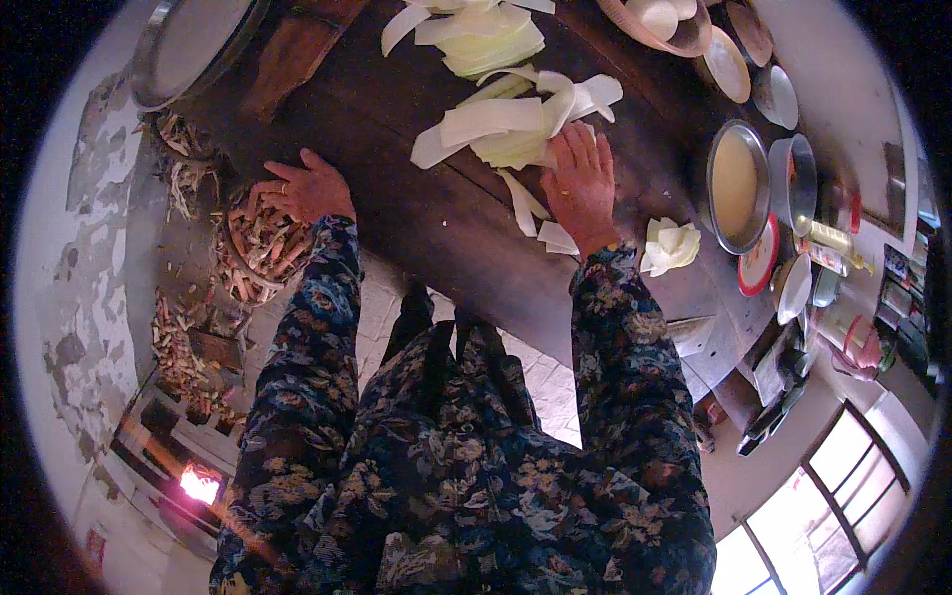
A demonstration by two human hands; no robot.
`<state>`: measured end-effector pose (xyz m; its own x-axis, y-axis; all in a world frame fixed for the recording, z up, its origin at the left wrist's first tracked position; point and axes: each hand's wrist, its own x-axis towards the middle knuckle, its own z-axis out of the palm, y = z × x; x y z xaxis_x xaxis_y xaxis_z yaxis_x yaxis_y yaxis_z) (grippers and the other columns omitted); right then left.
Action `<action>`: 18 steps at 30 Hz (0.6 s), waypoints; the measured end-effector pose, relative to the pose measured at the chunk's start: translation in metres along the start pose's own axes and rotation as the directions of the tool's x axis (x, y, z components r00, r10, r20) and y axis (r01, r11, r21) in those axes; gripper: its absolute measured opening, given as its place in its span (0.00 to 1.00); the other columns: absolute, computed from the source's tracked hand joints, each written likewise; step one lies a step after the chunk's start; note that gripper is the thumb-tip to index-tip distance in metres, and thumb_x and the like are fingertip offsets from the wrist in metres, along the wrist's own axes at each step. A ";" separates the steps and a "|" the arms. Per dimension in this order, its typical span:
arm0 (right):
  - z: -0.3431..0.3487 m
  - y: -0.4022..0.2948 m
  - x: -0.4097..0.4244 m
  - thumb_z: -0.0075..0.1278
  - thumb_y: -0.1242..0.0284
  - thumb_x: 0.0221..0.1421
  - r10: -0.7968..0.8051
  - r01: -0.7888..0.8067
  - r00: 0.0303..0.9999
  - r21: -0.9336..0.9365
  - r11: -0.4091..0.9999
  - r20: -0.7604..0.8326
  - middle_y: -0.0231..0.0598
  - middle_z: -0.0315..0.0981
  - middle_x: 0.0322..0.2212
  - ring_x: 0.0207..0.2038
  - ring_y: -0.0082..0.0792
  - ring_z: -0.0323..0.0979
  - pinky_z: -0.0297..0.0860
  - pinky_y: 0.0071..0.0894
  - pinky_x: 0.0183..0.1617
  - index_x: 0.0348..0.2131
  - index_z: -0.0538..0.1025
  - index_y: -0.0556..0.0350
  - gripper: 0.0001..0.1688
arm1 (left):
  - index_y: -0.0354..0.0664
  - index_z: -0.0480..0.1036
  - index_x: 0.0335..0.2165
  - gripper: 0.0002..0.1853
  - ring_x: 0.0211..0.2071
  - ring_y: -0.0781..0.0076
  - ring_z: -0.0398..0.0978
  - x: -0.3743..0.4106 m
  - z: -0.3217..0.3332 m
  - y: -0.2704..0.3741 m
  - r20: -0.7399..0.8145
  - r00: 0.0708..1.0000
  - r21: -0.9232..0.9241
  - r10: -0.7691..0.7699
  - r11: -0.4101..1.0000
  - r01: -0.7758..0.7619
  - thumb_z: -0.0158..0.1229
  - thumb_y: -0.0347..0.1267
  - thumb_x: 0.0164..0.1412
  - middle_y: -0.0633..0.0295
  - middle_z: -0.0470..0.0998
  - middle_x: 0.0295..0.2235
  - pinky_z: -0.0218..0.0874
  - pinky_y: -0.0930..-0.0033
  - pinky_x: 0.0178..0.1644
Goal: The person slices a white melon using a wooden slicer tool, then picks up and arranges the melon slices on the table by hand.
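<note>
My right hand [580, 175] lies palm down at the near right edge of a pile of pale cabbage leaves [491, 123] on the dark wooden table [424, 216]. Its fingertips touch the leaves, and the palm side is hidden. Beyond that pile is another heap of cabbage leaves [483, 33]. A few loose strips [524, 204] lie just left of my right wrist. My left hand [309, 190] hangs past the table's left edge with its fingers apart, holding nothing. In view it overlaps a basket of dry kindling [264, 249]. A small cabbage heart [669, 245] lies right of my right forearm.
Along the right stand a metal basin of yellowish liquid [736, 186], a metal pot [794, 178], a red-rimmed plate [757, 256] and an oil bottle [825, 238]. A bowl of round white things [692, 37] is farther back. Fire [199, 483] glows in a stove opening at lower left.
</note>
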<state>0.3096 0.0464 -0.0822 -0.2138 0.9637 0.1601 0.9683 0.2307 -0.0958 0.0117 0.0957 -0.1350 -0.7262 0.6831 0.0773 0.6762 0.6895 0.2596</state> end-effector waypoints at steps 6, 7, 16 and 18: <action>0.006 0.021 0.016 0.47 0.74 0.41 -0.187 0.187 0.976 -0.007 0.982 -0.109 0.42 0.67 0.38 0.42 0.41 0.66 0.61 0.41 0.48 0.40 0.66 0.56 0.21 | 0.35 0.50 0.53 0.35 0.52 0.33 0.48 0.005 0.021 -0.014 -0.150 0.985 -0.002 0.086 0.996 -0.087 0.35 0.51 0.57 0.29 0.46 0.52 0.48 0.44 0.52; 0.003 0.022 0.018 0.47 0.74 0.42 -0.186 0.190 0.980 0.056 0.980 -0.075 0.43 0.68 0.36 0.40 0.41 0.67 0.63 0.40 0.46 0.40 0.66 0.56 0.20 | 0.34 0.52 0.52 0.35 0.51 0.33 0.51 0.007 0.024 -0.016 -0.196 0.975 0.015 0.102 0.995 -0.101 0.35 0.51 0.56 0.29 0.48 0.51 0.50 0.45 0.51; -0.070 0.025 0.038 0.47 0.75 0.46 -0.035 -0.247 0.934 0.715 0.654 0.356 0.41 0.72 0.33 0.33 0.30 0.70 0.66 0.25 0.37 0.39 0.70 0.61 0.17 | 0.35 0.49 0.53 0.35 0.54 0.34 0.46 0.008 0.027 -0.017 -0.171 0.981 -0.090 0.090 0.990 -0.106 0.35 0.51 0.57 0.28 0.45 0.52 0.38 0.39 0.54; -0.087 0.024 0.034 0.47 0.73 0.46 -0.077 -0.251 0.931 0.777 0.577 0.357 0.43 0.71 0.33 0.33 0.32 0.69 0.65 0.27 0.38 0.39 0.70 0.59 0.18 | 0.35 0.49 0.53 0.35 0.54 0.35 0.46 0.005 0.025 -0.013 -0.147 0.987 -0.081 0.070 0.993 -0.082 0.35 0.51 0.56 0.29 0.45 0.52 0.37 0.36 0.53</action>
<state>0.3372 0.0728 0.0065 -0.3194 0.9275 -0.1945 0.5120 -0.0039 -0.8590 0.0023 0.0965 -0.1622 -0.6876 0.6868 0.2355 0.7213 0.6092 0.3295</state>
